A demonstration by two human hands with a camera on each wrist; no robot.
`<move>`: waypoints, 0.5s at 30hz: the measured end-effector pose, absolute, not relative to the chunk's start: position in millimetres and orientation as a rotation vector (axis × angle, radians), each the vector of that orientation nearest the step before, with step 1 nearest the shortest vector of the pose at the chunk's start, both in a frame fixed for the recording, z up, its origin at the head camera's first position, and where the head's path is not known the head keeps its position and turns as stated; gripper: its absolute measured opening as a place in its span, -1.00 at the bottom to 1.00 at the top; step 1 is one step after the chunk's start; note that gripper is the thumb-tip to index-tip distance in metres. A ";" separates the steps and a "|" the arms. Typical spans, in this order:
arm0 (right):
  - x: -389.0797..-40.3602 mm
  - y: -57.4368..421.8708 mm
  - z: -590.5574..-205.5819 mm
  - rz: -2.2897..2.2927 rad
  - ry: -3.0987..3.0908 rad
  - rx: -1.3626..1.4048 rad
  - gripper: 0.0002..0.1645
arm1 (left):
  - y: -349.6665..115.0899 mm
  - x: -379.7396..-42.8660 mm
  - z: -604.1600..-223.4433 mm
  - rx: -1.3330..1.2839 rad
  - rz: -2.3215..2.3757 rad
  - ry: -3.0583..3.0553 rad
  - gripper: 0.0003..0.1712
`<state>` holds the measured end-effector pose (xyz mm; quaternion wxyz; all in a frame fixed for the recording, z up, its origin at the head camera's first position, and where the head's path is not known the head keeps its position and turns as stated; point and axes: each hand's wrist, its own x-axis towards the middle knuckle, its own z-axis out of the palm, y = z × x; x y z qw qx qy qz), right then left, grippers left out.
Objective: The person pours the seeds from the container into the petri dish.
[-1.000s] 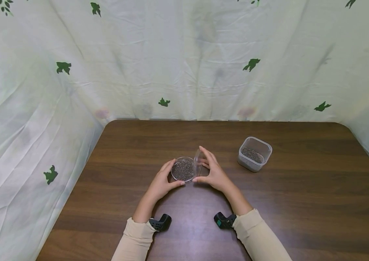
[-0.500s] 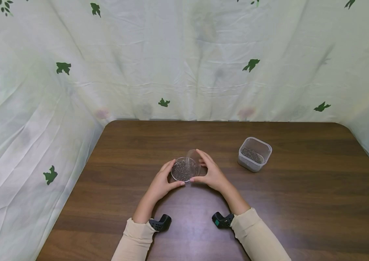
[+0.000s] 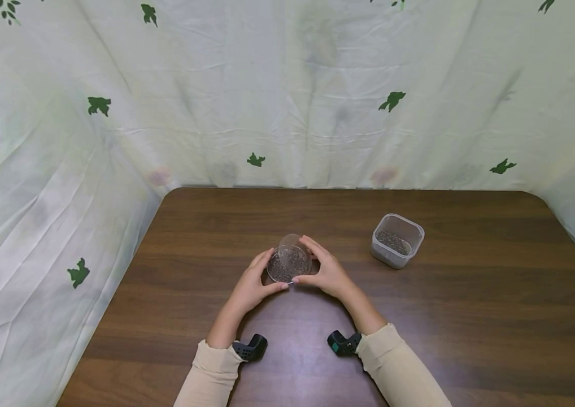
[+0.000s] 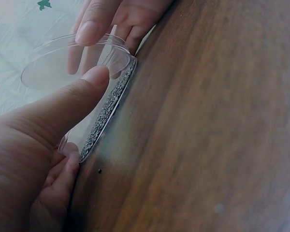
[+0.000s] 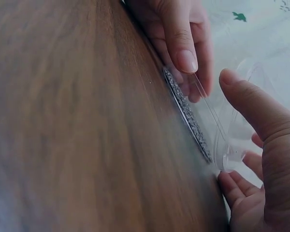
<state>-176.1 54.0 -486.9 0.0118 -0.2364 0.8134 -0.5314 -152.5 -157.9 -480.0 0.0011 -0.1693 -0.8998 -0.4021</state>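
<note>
A clear round petri dish (image 4: 108, 116) holds a layer of small dark seed-like grains and sits on the table. Curved round its left side, my left hand (image 3: 253, 289) holds it, thumb at the near rim and fingers at the far side. My right hand (image 3: 330, 276) grips the clear lid (image 4: 43, 63) by its edge between thumb and fingers. That lid slants above the dish, its right side low by the dish's right edge and its other side raised. In the right wrist view, the left thumb (image 5: 186, 60) presses at the dish's rim.
To the right stands a square clear plastic tub (image 3: 398, 259), uncovered, with more dark grains in it. A single grain (image 4: 99, 171) lies on the brown wooden table (image 3: 470, 294) near the dish. Behind the table hangs a pale curtain (image 3: 328, 113) with green bird shapes.
The lid, nearly upright before, has tipped and shifted left over the dish with my right hand. My left hand and the dish have stayed put.
</note>
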 end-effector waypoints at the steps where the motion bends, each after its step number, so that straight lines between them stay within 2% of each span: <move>1: -176.1 53.7 -487.1 -1.652 2.538 -0.737 0.02 | -157.8 -152.6 -480.0 -0.536 -1.260 -2.821 0.02; 15: -176.4 50.8 -486.6 -1.647 2.561 -0.729 -0.03 | -157.8 -154.1 -481.5 -0.541 -1.272 -2.803 0.05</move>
